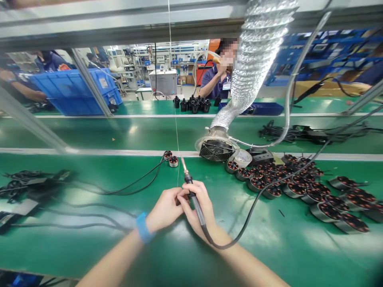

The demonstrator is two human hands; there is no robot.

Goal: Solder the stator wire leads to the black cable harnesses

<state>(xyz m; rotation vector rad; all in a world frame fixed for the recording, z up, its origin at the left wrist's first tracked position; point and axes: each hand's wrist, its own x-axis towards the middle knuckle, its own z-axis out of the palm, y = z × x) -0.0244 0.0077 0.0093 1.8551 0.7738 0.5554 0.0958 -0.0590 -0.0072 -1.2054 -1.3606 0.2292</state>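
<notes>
1. Right hand point(207, 204): fingers curled about the handle of a soldering iron point(196, 206); thumb and fingertips drawn in toward the left hand.
2. Iron: long axis runs away from the person, slanting slightly left; bare metal tip at the far end, beyond both hands; cord point(220, 246) at the near end, crossing the right wrist.
3. Left hand point(166, 207): fingers bunched in a pinch beside the right fingertips; contents cannot be told.
4. Thin strand point(176, 121): descends to between the hands.
5. Two copper-wound stators point(173, 161): beyond the hands, near the tip.
</notes>
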